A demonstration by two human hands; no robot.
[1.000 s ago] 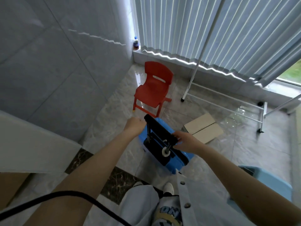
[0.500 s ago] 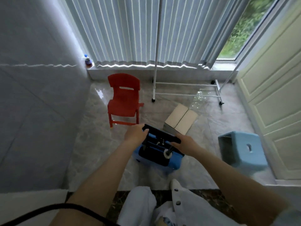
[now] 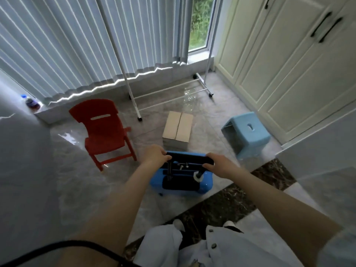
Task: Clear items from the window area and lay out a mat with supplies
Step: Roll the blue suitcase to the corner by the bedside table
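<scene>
A small blue suitcase (image 3: 181,186) stands on the grey tiled floor right in front of me, its black pull handle (image 3: 187,158) raised. My left hand (image 3: 155,156) grips the left end of that handle and my right hand (image 3: 221,165) grips the right end. Beyond it lie a closed cardboard box (image 3: 178,130), a red plastic child's chair (image 3: 105,132) to the left and a light blue plastic stool (image 3: 248,132) to the right. A drink bottle (image 3: 31,102) with a blue cap stands on the low window ledge at far left.
A white metal clothes rack (image 3: 134,101) on wheels stands before the pleated curtain (image 3: 86,45). Cream cupboard doors (image 3: 289,54) line the right side. A grey wall (image 3: 23,170) closes the left. A dark marble threshold strip (image 3: 221,207) crosses the floor at my feet.
The view has swung right, bringing the cupboards and the window gap into sight. Both hands stayed on the suitcase handle, and the suitcase now stands squarer in front of me.
</scene>
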